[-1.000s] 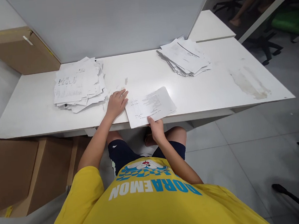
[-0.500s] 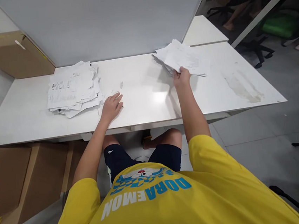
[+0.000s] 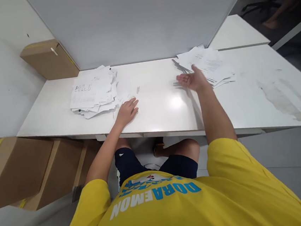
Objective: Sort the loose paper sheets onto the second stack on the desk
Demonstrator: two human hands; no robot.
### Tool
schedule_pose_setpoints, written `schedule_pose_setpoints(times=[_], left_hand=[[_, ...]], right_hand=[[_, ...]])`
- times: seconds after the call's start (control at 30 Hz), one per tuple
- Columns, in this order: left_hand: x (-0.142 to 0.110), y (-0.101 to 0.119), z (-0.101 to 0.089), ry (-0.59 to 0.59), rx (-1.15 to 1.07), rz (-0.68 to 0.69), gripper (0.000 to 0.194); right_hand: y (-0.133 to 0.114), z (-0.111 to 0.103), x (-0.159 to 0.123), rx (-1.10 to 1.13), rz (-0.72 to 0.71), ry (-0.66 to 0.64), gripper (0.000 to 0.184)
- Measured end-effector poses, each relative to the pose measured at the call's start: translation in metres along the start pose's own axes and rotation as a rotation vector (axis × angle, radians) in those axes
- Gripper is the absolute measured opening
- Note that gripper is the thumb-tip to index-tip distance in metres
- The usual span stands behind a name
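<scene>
1. Fingers of the right hand spread loosely beside the papers; whether they touch is hard to tell.
2. Left hand lies slightly spread, palm down on the desk, near its front edge.
3. Papers: desk's back edge, right of centre.
4. Stack: desk's left part.
5. Carton: desk's back left corner.

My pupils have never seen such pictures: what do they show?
There is no machine here, just a person's two bare hands, seen by a camera worn on the head that looks forward and down. On the white table lie a left paper pile and a right paper pile; a cardboard box stands at the far left. The left hand rests on the table; the right hand is open by the right paper pile. Neither appears to hold anything.
</scene>
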State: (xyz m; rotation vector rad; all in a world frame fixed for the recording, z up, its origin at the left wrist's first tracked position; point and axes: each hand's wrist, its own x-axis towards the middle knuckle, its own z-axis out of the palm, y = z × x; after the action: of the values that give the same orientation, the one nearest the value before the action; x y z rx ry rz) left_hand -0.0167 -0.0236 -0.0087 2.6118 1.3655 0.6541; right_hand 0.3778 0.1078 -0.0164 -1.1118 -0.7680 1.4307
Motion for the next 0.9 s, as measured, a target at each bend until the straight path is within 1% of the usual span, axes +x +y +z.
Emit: schedule_pose_setpoints(times=[0.03,0.1,0.17,0.2,0.27,0.33,0.4,0.47,0.53,0.57,0.63,0.7,0.8,0.9], left_hand=[[-0.001,0.001,0.000,0.003,0.015,0.002,0.048],[-0.002,0.004,0.001,0.015,0.045,0.018,0.048],[-0.004,0.005,-0.001,0.052,0.061,0.035,0.049],[-0.004,0.004,-0.003,0.092,0.068,0.023,0.049],[-0.005,-0.004,-0.013,0.215,0.092,-0.063,0.049],[-0.007,-0.019,-0.030,0.346,0.147,-0.209,0.049],[-0.013,-0.038,-0.050,0.404,0.228,-0.375,0.051],[-0.022,-0.057,-0.070,0.378,0.307,-0.569,0.060],[-0.032,-0.068,-0.084,0.285,0.364,-0.737,0.066],[-0.037,-0.070,-0.089,0.225,0.388,-0.783,0.064],[-0.044,-0.067,-0.093,0.121,0.437,-0.795,0.054],[-0.048,-0.060,-0.093,0.085,0.476,-0.780,0.047],[-0.051,-0.053,-0.091,0.131,0.494,-0.778,0.049],[-0.054,-0.063,-0.090,0.226,0.480,-0.728,0.050]], right_hand=[[0.008,0.008,-0.015,0.001,-0.004,0.000,0.050],[0.024,0.020,-0.042,0.029,-0.103,0.022,0.041],[0.034,0.026,-0.060,0.052,-0.182,0.054,0.034],[0.037,0.027,-0.066,0.048,-0.201,0.069,0.032],[0.040,0.028,-0.075,0.004,-0.209,0.088,0.029],[0.041,0.029,-0.079,-0.062,-0.223,0.099,0.029],[0.042,0.029,-0.083,-0.124,-0.241,0.098,0.031],[0.045,0.029,-0.084,-0.160,-0.261,0.105,0.033],[0.047,0.029,-0.083,-0.163,-0.279,0.117,0.034],[0.048,0.028,-0.082,-0.157,-0.282,0.124,0.035],[0.051,0.027,-0.080,-0.148,-0.278,0.128,0.036],[0.053,0.025,-0.078,-0.162,-0.270,0.111,0.037],[0.056,0.024,-0.076,-0.197,-0.282,0.102,0.037],[0.058,0.024,-0.076,-0.214,-0.289,0.104,0.036]])
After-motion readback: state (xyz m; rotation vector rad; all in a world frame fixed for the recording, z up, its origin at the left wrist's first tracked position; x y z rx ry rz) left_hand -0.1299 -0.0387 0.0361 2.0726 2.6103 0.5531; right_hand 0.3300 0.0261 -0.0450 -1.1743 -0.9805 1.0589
